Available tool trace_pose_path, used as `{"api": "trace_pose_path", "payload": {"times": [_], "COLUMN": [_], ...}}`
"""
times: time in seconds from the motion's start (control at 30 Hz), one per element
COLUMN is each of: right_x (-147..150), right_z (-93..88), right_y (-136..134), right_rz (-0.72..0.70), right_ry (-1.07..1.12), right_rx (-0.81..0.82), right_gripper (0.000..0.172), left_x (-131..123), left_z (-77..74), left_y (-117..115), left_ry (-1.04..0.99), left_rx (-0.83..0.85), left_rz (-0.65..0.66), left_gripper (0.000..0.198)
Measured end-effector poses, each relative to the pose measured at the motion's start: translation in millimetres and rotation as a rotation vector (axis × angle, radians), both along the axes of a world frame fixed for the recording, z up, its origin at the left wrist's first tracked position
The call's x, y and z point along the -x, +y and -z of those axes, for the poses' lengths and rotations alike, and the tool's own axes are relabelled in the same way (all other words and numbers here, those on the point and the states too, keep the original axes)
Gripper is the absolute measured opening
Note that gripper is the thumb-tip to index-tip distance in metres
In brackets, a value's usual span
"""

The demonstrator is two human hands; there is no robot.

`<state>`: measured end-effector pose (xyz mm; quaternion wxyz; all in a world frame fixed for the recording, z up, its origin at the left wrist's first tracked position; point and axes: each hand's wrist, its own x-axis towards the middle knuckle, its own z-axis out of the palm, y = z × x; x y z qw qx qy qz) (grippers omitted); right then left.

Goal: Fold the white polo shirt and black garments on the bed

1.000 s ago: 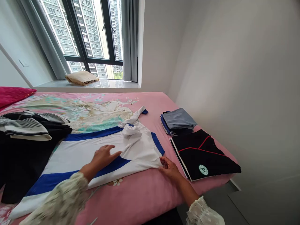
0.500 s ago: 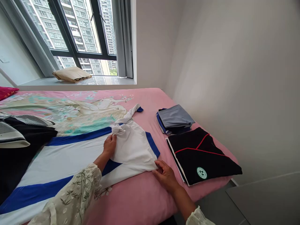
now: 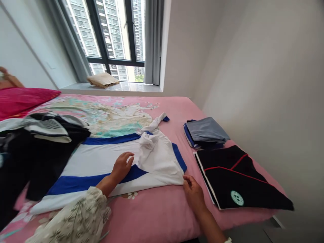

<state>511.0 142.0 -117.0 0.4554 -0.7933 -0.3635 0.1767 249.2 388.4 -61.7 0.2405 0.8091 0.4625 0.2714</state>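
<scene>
A white garment with blue stripes [image 3: 101, 162] lies spread across the pink bedspread [image 3: 157, 209]. My left hand [image 3: 122, 166] rests on it near its middle, fingers curled loosely and apart, beside a bunched white fold [image 3: 149, 141]. My right hand [image 3: 193, 193] pinches the garment's near right corner at the bed's front edge.
A folded black garment with red piping [image 3: 238, 182] and a folded grey and blue stack [image 3: 205, 133] lie on the right of the bed. Dark and striped clothes [image 3: 37, 141] are heaped at left. A magenta pillow [image 3: 22, 99] and a window sill bundle [image 3: 102, 80] sit behind.
My left hand let go of the bunched white fold and drew back onto the flat garment. My right hand stayed at the corner. The view swung left.
</scene>
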Motion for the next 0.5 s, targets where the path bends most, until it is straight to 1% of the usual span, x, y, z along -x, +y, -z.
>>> {"api": "trace_pose_path", "payload": {"times": [0.03,0.1,0.13,0.17,0.2,0.27,0.33,0.4,0.43,0.47,0.5], "right_x": [3,15,27,43,62,109,157,191,200,201,197], "right_z": [0.5,-3.9,-8.8,-15.1,-22.3,-36.7,-46.2,-46.7,-43.2,-37.6,-30.5], "right_y": [-3,-4,-1,4,12,35,61,83,90,93,93], "right_rz": [0.034,0.067,0.032,-0.041,-0.151,-0.402,-0.609,-0.752,-0.802,-0.829,-0.825], "right_ry": [-0.009,-0.086,-0.144,-0.204,-0.257,-0.354,-0.449,-0.537,-0.572,-0.602,-0.63], "right_rx": [-0.029,-0.096,-0.142,-0.199,-0.257,-0.347,-0.338,-0.219,-0.116,0.002,0.12], "right_gripper": [0.034,0.033,0.031,0.027,0.025,0.024,0.03,0.038,0.042,0.047,0.052], "left_x": [26,77,100,119,133,148,148,146,150,157,170], "left_z": [1.3,6.7,9.8,12.5,14.6,15.9,14.6,12.9,12.8,13.6,15.3], "left_y": [-16,-48,-63,-76,-87,-100,-102,-96,-92,-87,-82], "left_ry": [0.006,0.06,0.104,0.155,0.206,0.301,0.379,0.452,0.496,0.546,0.596], "left_rx": [-0.077,-0.293,-0.382,-0.443,-0.466,-0.453,-0.395,-0.315,-0.261,-0.196,-0.129], "left_rz": [0.062,0.252,0.332,0.387,0.408,0.387,0.328,0.275,0.238,0.179,0.098], "left_gripper": [0.022,0.021,0.024,0.027,0.031,0.037,0.041,0.045,0.046,0.048,0.052]}}
